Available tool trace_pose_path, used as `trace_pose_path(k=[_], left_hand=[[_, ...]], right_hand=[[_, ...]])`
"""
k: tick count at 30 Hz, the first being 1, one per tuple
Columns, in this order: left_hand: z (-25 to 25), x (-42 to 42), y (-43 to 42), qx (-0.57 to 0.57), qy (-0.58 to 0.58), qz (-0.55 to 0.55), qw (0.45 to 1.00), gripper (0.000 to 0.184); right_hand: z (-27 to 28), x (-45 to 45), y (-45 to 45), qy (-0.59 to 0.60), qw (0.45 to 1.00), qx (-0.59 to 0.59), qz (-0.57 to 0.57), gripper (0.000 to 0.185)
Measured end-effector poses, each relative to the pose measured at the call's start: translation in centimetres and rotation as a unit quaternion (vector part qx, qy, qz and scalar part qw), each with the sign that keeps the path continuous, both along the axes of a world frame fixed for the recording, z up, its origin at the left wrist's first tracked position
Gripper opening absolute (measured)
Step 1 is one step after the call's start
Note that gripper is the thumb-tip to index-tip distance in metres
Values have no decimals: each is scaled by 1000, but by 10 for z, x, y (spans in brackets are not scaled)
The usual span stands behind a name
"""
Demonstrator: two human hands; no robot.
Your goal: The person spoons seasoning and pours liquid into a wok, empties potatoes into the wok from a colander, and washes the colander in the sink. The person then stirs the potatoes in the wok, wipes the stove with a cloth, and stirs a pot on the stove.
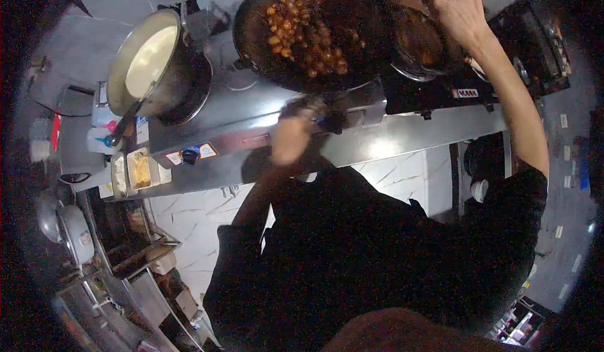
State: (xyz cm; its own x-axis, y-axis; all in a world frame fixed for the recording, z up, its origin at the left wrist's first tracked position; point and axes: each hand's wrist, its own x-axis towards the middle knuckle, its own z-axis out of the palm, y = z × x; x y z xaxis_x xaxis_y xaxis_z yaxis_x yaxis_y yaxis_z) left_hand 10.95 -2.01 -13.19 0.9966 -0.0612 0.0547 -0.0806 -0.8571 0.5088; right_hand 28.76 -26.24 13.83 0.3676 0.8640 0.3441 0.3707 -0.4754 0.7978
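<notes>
A large dark wok [245,31] holds glossy brown round pieces of food [296,28]. My left hand [290,139] is at the stove's front edge, just below the wok; motion smears its fingers, so their grip is unclear. My right hand [454,5] reaches over the upper rim of a dark pot [428,45] with brown contents, right beside the wok. Its fingers are bent over the top of that pot, partly cut off by the frame's upper edge.
A deep metal pot [170,84] of pale liquid, with a ladle [129,120] in it, stands left on the steel stove [233,122]. Small food containers [139,169] are near the left front corner. A black burner unit [409,97] is on the right.
</notes>
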Motion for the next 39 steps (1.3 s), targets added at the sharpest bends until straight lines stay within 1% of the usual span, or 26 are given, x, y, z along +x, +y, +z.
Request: trace_pose_path(k=[1, 2, 3, 4, 6, 7, 9, 10, 11, 12, 13, 14, 15, 16, 17, 18, 19, 22, 23, 24, 26, 29, 32, 35, 38, 39], left_hand=[[3, -6, 19, -92, -41, 120, 988, 32], [11, -5, 38, -124, 36, 290, 948, 41], [13, -4, 60, -290, -14, 346, 892, 42], [16, -2, 74, -446, -66, 388, 804, 44], [56, 11, 73, -606, -140, 395, 676, 42], [54, 15, 81, -627, -151, 351, 679, 40], [63, 28, 87, -601, -119, 342, 713, 38], [68, 31, 91, -585, -107, 344, 726, 37], [72, 35, 92, -583, -112, 350, 725, 35], [75, 39, 94, -581, -116, 355, 723, 33], [73, 42, 99, -564, -115, 337, 745, 33], [67, 46, 103, -547, -113, 317, 767, 33], [52, 53, 108, -479, -143, 347, 794, 35], [56, 52, 106, -430, -141, 385, 804, 37], [54, 54, 107, -435, -147, 375, 805, 37], [51, 54, 108, -441, -151, 364, 807, 37], [49, 54, 109, -458, -151, 355, 801, 36], [52, 52, 108, -502, -144, 333, 785, 33], [59, 50, 107, -511, -140, 331, 781, 32], [62, 48, 105, -520, -136, 328, 777, 31], [62, 49, 106, -501, -132, 341, 784, 29], [61, 49, 108, -503, -136, 337, 784, 28], [61, 49, 108, -510, -130, 341, 779, 28], [61, 52, 112, -507, -131, 343, 779, 27], [60, 55, 118, -487, -133, 354, 787, 25], [59, 58, 120, -479, -132, 356, 792, 24]], right_hand=[[-1, 8, 1, 14, 1000, 25, -7, 16], [-2, 16, 3, 28, 998, 50, -14, 15], [-2, 25, 5, 43, 996, 74, -19, 15], [-2, 34, 7, 42, 997, 67, -5, 15], [-1, 53, 10, 40, 997, 54, 22, 16], [1, 62, 10, 53, 997, 51, 19, 16], [4, 90, 17, 81, 995, 43, 28, 16], [-6, 119, 13, 53, 997, 43, 45, 15], [-21, 147, 10, 24, 997, 46, 61, 15], [-28, 153, 18, 54, 998, 43, -3, 15], [-37, 156, 22, 85, 993, 38, -70, 15], [-60, 172, 19, 71, 994, 46, -73, 15], [-91, 188, 12, 57, 994, 55, -81, 16], [-121, 196, 7, 192, 974, 81, -92, 19], [-149, 197, 9, 226, 965, 96, -89, 22], [-185, 213, -2, 283, 940, 167, -98, 22], [-174, 186, 10, 282, 926, 152, -198, 20], [-151, 162, 7, 386, 874, 250, -160, 18], [-131, 148, 7, 334, 910, 212, -127, 17], [-120, 148, 4, 307, 924, 189, -129, 18], [-98, 149, -2, 253, 948, 147, -129, 20], [-57, 121, 3, 168, 976, 90, -109, 24], [-15, 54, 29, 135, 981, 127, 53, 29], [1, 24, 38, 125, 987, 88, 41, 36], [9, 31, 39, 86, 993, 76, 25, 31], [6, 44, 35, 80, 992, 83, 43, 32]])
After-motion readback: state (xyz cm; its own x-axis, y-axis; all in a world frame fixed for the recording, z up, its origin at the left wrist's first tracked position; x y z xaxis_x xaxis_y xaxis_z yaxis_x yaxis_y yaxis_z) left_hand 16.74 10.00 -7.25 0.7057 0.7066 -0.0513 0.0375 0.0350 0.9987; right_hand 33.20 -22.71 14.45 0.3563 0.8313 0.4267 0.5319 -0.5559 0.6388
